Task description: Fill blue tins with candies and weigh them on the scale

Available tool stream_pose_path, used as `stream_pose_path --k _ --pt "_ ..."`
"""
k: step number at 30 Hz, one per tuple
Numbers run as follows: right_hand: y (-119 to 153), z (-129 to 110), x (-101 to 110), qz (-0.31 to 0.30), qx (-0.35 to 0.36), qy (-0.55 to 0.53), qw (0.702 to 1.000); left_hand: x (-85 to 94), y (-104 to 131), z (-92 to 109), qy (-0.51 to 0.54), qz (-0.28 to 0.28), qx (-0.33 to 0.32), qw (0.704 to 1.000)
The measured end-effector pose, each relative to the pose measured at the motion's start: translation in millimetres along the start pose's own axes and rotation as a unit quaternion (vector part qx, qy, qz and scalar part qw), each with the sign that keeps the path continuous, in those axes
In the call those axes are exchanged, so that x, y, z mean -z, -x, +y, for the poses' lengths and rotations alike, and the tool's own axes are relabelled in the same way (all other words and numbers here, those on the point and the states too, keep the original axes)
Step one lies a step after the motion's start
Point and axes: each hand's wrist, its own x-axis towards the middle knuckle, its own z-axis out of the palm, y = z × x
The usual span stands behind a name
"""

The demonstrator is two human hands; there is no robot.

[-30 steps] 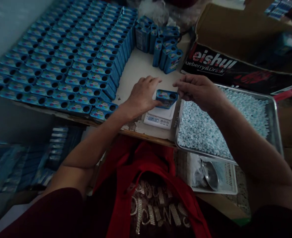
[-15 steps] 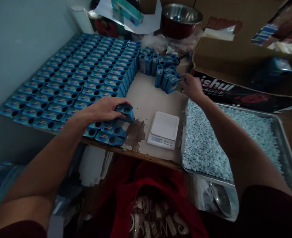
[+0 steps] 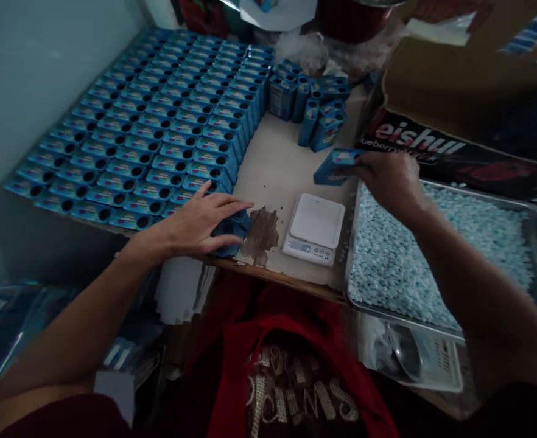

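Note:
My left hand rests with spread fingers over blue containers at the front right corner of a large block of them. My right hand grips a blue container, tilted, above the near side of the black-printed carton and the tray's back left corner. Several more blue containers stand in a loose group behind it. A white digital scale sits between my hands. The containers in the block stand upright in rows, each with a dark round hole on top.
A metal tray of small pale blue pieces lies at the right. Behind it stands an open carton. A dark red bowl and clear plastic are at the back. The table's front edge runs below the scale.
My right hand has taken a blue container from the loose group and brought it nearer. My left hand has let go of its container at the block's corner and spread its fingers. The view has shifted.

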Motion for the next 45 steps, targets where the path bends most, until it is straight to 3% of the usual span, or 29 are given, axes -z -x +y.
stream_pose_path --k 5,7,9,12,15,18,21,23,25,27,31,35,38,42,45 --pt "76.8 -63.7 21.6 -0.128 -0.01 0.061 0.99 -33.7 13.2 19.7 -0.044 0.071 0.048 0.995" --pt "91.9 -81.4 22.0 -0.172 -0.016 0.075 0.982 -40.3 14.7 20.5 -0.048 0.087 0.047 0.994" --pt "98.7 -85.0 23.4 -0.177 -0.026 0.06 0.982 -40.2 16.2 18.9 -0.051 0.096 0.038 0.993" --pt "102.7 -56.2 31.7 -0.104 -0.043 -0.022 0.993 -30.1 20.5 18.4 -0.046 0.11 0.035 0.992" --pt "112.7 0.8 39.1 -0.038 -0.064 -0.132 0.988 -16.3 24.0 27.7 -0.041 0.134 0.047 0.989" --pt "130.4 54.1 32.0 -0.098 -0.13 -0.213 0.963 -6.6 18.0 50.1 -0.036 0.17 0.047 0.984" --pt "142.2 83.1 14.6 -0.173 -0.191 -0.304 0.917 -2.9 -4.4 79.2 -0.034 0.181 0.022 0.983" --pt "139.5 87.0 7.9 -0.217 -0.168 -0.369 0.888 -2.8 -26.4 95.4 -0.032 0.173 0.009 0.984" --pt "127.2 79.5 11.9 -0.258 -0.107 -0.39 0.877 -4.5 -49.1 105.6 -0.028 0.161 0.009 0.987" --pt "107.1 61.6 26.5 -0.262 -0.054 -0.36 0.894 -8.3 -67.5 109.4 -0.018 0.162 0.014 0.987" --pt "58.0 9.8 63.0 -0.206 0.05 -0.231 0.95 -25.5 -83.7 106.8 0.033 0.19 0.041 0.98" --pt "23.0 -25.6 71.3 -0.207 0.151 -0.109 0.961 -51.7 -82.9 103.6 0.091 0.212 0.065 0.971" --pt "15.8 -31.8 62.5 -0.205 0.161 -0.145 0.954 -69.5 -81.8 100.0 0.137 0.218 0.076 0.963" --pt "21.4 -35.8 54.8 -0.196 0.098 -0.235 0.947 -84.7 -83.7 91.7 0.199 0.232 0.084 0.949" --pt "25.7 -45.4 54.3 -0.187 0.105 -0.207 0.955 -89.6 -85.3 87.3 0.221 0.233 0.086 0.943"
